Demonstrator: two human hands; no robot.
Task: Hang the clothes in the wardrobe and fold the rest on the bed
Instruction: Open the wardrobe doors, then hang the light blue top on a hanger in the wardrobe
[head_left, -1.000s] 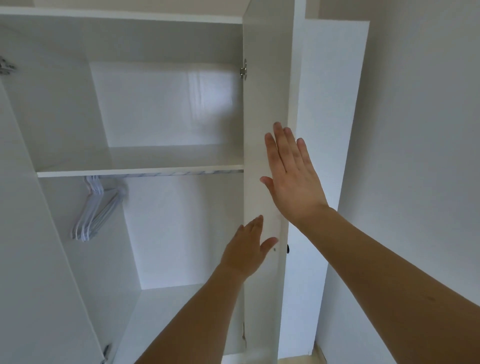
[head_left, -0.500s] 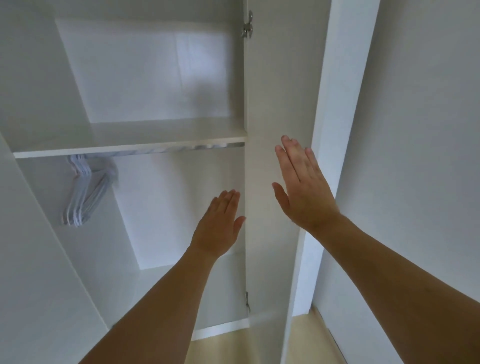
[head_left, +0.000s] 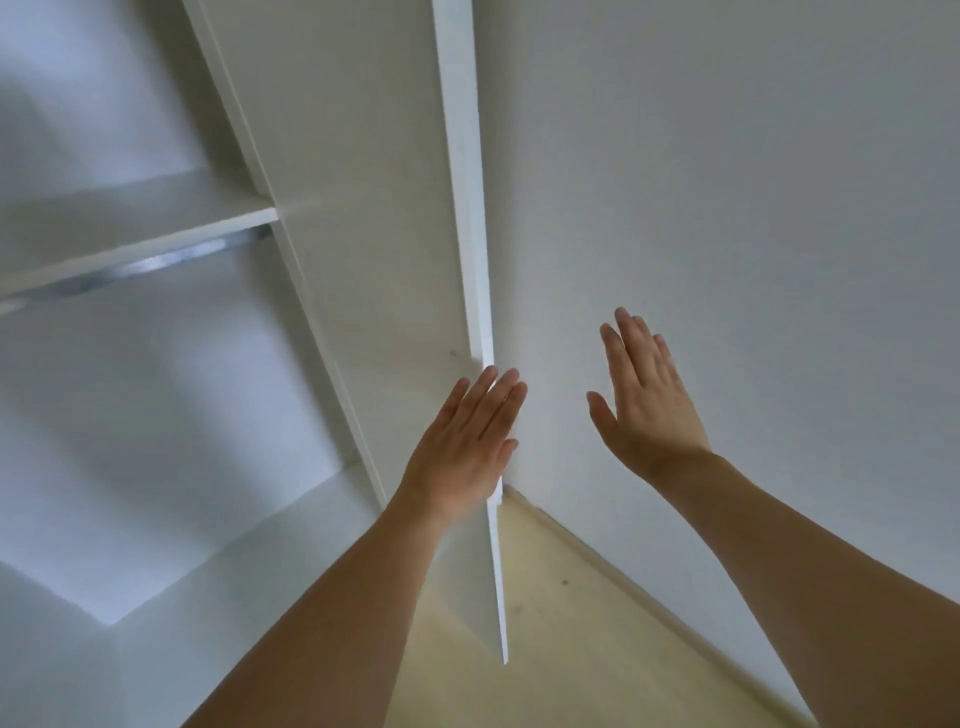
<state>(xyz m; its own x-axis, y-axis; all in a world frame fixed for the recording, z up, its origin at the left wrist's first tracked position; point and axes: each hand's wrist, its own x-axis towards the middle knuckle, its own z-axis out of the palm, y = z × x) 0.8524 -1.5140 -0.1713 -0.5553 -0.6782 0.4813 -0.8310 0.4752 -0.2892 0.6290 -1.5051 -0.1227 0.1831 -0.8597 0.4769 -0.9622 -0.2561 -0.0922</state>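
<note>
Left hand (head_left: 462, 447) flat against the wardrobe door (head_left: 384, 218); right hand (head_left: 647, 405) raised, fingers straight.

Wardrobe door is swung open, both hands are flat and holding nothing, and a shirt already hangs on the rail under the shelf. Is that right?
Not quite. The head view shows the rail under the shelf bare in the part in view: no shirt hangs there. The rest stands: the wardrobe door is open, and the left hand and right hand are flat, holding nothing.

The white wardrobe (head_left: 156, 415) stands open, its door (head_left: 374, 260) swung out, shelf above a metal rail (head_left: 145, 267).
</note>
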